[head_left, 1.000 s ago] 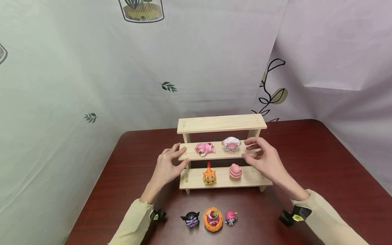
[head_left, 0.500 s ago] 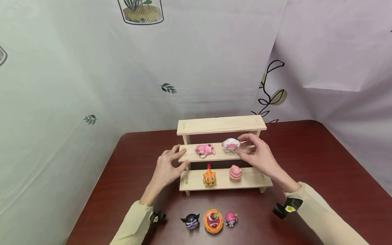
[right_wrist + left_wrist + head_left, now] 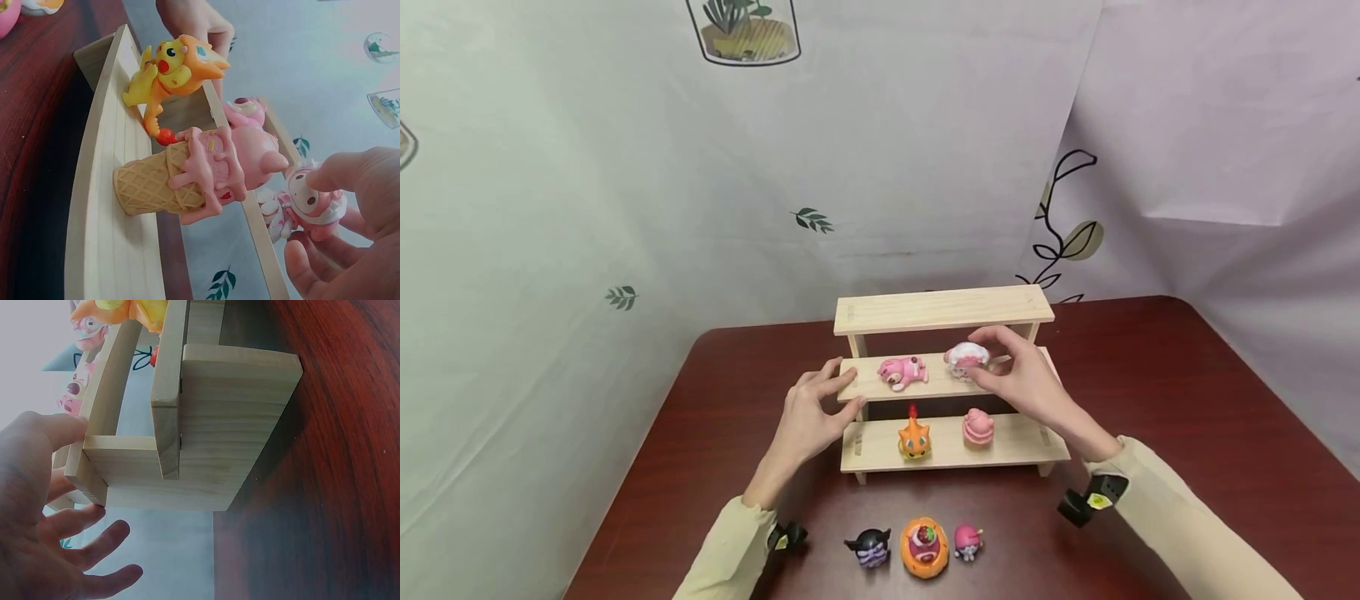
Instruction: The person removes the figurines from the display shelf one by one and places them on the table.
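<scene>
A three-step wooden display shelf (image 3: 943, 454) stands on the table. My left hand (image 3: 808, 417) pinches the left end of its middle step between thumb and fingers; the other fingers spread out in the left wrist view. On that step, my right hand (image 3: 1030, 379) holds a white-hooded pink figurine (image 3: 309, 197), thumb on its face and fingers behind. Left of it lies a pink bear figurine (image 3: 902, 372). The bottom step bears an orange-hooded yellow figurine (image 3: 172, 69) and a pink figurine on an ice-cream cone (image 3: 187, 178).
In front of the shelf, on the dark red table (image 3: 700, 467), sit a black and purple figurine (image 3: 871, 547), an orange ring-shaped toy with a cake top (image 3: 924, 547) and a small pink-capped figurine (image 3: 967, 542). A printed cloth (image 3: 925, 167) hangs behind the table.
My right hand has moved left along the middle step, from beside the white-hooded figurine onto it, and its fingers have closed in. My left hand stays at the step's end.
</scene>
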A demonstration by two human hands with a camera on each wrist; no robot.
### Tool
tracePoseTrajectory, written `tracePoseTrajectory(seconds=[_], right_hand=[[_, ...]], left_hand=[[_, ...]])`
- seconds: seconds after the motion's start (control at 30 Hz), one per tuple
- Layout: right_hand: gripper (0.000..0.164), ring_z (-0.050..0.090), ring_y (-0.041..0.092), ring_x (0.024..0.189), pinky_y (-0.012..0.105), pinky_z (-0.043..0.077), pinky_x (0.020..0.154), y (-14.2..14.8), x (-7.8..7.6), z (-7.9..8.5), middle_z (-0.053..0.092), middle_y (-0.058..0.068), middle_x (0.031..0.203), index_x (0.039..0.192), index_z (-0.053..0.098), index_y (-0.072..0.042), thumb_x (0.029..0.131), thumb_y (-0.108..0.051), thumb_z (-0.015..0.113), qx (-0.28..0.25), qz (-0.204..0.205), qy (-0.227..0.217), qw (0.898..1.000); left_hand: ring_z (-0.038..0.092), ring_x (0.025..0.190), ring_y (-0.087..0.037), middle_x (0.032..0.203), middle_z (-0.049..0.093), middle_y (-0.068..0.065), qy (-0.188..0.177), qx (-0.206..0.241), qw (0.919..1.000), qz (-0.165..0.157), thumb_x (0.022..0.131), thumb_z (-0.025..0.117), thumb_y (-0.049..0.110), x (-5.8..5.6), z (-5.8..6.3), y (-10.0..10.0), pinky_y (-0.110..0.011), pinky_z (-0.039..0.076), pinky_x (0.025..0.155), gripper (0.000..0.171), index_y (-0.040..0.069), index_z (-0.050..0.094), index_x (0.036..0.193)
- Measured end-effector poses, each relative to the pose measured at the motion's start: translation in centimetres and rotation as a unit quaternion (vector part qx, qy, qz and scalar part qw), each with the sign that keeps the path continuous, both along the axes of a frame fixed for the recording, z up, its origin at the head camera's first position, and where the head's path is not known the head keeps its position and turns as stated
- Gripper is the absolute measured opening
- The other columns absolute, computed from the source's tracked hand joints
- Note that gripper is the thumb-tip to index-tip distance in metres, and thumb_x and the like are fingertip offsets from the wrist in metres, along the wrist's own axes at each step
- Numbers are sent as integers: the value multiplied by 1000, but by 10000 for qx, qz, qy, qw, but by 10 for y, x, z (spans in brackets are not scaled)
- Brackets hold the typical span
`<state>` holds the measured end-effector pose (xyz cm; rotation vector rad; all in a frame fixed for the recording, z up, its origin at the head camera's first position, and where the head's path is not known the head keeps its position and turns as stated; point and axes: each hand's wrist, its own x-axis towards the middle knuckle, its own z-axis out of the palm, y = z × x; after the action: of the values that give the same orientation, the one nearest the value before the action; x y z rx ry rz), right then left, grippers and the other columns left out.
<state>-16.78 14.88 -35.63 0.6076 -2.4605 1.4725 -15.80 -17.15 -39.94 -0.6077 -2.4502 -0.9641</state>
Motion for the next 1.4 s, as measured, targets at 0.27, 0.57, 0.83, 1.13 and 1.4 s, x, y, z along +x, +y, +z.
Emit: tracePoseTrajectory(seconds=[0.27, 0.57, 0.83, 1.13, 1.4], right_hand=[[38, 61, 26, 83, 26, 51, 71, -2, -4, 2, 65, 14, 108, 118, 63, 3, 83, 5, 76, -39, 163, -87, 9998], [34, 61, 24, 81, 25, 51, 70, -2, -4, 1, 65, 14, 105, 115, 64, 1, 83, 3, 77, -96, 179, -91, 9998], [36, 60, 24, 80, 23, 50, 69, -2, -6, -1, 66, 13, 106, 115, 65, 2, 82, 5, 78, -84, 141, -43, 9999], [35, 60, 21, 81, 23, 50, 68, -5, -5, -1, 66, 12, 104, 114, 66, 1, 82, 5, 78, -131, 257, -61, 9996], [35, 61, 16, 78, 25, 52, 67, -2, -3, 6, 67, 10, 104, 114, 66, 0, 81, 4, 79, -73, 298, 137, 9994]], left_hand=[[60, 108, -47, 132, 60, -25, -10, 12, 10000, 5, 80, 84, 19, 0, 0, 0, -62, 45, 89, 44, 2, 73, 120], [60, 108, -46, 131, 60, -25, 42, 22, 10000, 0, 80, 84, 19, 1, -1, 0, -63, 45, 88, 44, 2, 74, 119], [61, 106, -43, 133, 59, -24, -12, 16, 10000, 5, 80, 84, 20, -1, -2, 0, -61, 46, 87, 45, 3, 73, 120], [60, 106, -45, 133, 59, -25, -83, 19, 10000, 50, 80, 83, 19, 4, -5, -1, -62, 45, 88, 44, 2, 73, 120], [60, 108, -44, 134, 58, -24, -103, 50, 9999, 73, 80, 84, 20, 2, -3, -1, -61, 46, 88, 44, 3, 73, 120]])
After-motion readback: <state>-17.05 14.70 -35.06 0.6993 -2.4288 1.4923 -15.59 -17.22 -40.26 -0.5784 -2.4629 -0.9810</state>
